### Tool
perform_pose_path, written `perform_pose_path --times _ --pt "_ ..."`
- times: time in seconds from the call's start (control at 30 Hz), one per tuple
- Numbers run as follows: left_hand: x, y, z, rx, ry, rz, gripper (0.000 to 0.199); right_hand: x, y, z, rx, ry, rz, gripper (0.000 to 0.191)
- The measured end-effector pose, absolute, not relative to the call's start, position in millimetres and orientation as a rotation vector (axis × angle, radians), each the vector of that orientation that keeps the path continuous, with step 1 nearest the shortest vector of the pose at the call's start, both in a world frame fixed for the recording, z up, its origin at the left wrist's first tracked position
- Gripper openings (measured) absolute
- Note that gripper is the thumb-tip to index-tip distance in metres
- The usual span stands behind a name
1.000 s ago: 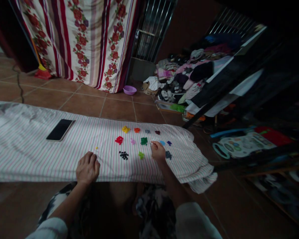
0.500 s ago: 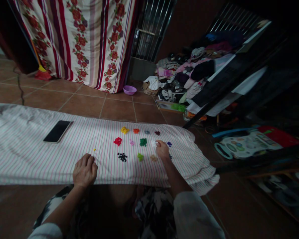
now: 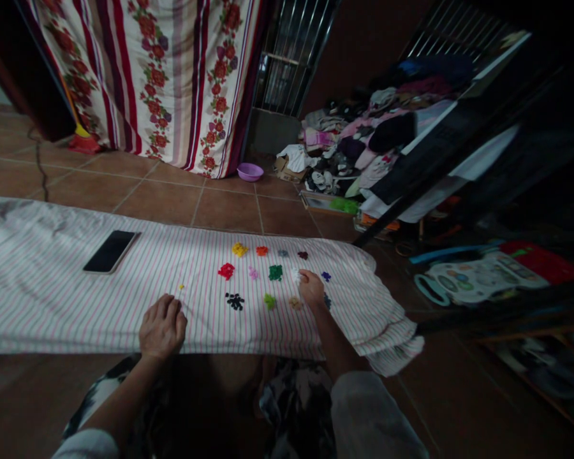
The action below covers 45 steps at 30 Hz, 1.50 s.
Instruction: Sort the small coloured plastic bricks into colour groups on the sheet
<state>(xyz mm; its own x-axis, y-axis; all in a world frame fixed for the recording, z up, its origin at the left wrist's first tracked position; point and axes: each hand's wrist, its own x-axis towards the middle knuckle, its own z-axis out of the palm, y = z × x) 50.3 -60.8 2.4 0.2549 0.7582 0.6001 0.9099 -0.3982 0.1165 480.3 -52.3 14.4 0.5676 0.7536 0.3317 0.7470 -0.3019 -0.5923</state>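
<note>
My right hand (image 3: 312, 288) reaches into the pile of small white pieces (image 3: 296, 274), thumb and fingers pinched together at its edge. Whatever lies between those fingertips is too small to make out. On the striped cloth at left rests my left hand (image 3: 162, 326), its fingers curled down and close together, their tips partly hidden. Just beyond them lies a tiny yellow piece (image 3: 182, 287). Near my right hand are piles of dark green pieces (image 3: 275, 272), tan pieces (image 3: 294, 303) and purple pieces (image 3: 326, 276). A dark blue pile (image 3: 328, 301) is partly covered by my right hand.
Farther left on the cloth (image 3: 43, 274) lies a phone (image 3: 110, 252). More piles sit mid-cloth, among them yellow (image 3: 239, 249), red (image 3: 226, 271), black (image 3: 235, 301) and lime green (image 3: 268, 301). A purple basin (image 3: 250, 171) and heaped clothes (image 3: 358, 137) are on the floor beyond.
The view has shifted very slightly. Both hands stay in nearly the same places, the right one still at the white pile.
</note>
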Motion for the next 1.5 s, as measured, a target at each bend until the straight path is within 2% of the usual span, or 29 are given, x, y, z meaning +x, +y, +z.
perform_pose_path --times 0.23,0.5,0.87,1.13,1.5 --pt "50 -61 2 -2.278 -1.571 -0.872 0.024 476 -53 15 -1.998 -1.123 -0.029 0.038" --pt "51 -61 2 -2.261 -1.540 -0.856 0.024 459 -53 6 -1.978 -1.282 -0.114 0.029" --pt "51 -60 -2 -2.268 -1.503 -0.838 0.026 454 -49 -9 -2.067 -1.285 -0.211 0.036" --pt "52 -61 -2 -2.257 -1.490 -0.763 0.024 465 -43 -9 -2.052 -1.243 -0.143 0.036" --pt "54 -63 2 -2.295 -1.710 -0.818 0.026 480 -35 -6 -1.880 -1.344 -0.020 0.042"
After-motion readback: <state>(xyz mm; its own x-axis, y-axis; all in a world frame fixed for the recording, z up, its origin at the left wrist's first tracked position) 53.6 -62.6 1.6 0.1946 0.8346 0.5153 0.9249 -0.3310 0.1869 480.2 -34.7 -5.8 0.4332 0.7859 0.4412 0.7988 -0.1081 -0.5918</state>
